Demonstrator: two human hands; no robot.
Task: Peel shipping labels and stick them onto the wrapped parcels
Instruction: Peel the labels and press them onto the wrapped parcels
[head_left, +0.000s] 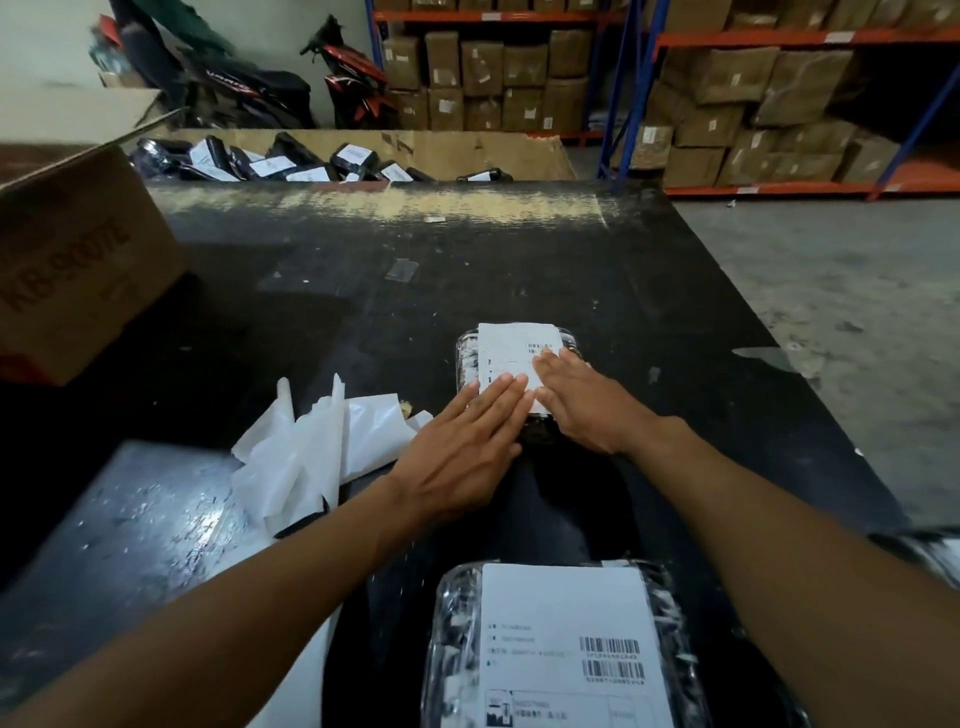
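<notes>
A small parcel (466, 358) wrapped in black plastic lies in the middle of the black table (649, 291). A white shipping label (511, 345) covers its top. My left hand (462, 447) lies flat with straight fingers on the label's near edge. My right hand (582, 400) lies flat beside it, fingers pressing on the label's right side. A second wrapped parcel (452, 649) with a larger barcode label (566, 613) sits at the near edge, between my forearms.
Peeled white backing sheets (317, 447) lie crumpled left of my hands. A cardboard box (72, 270) stands at the table's left. Beyond the far edge, a large carton (467, 150) holds several labelled parcels. Shelves of brown boxes (727, 104) stand behind.
</notes>
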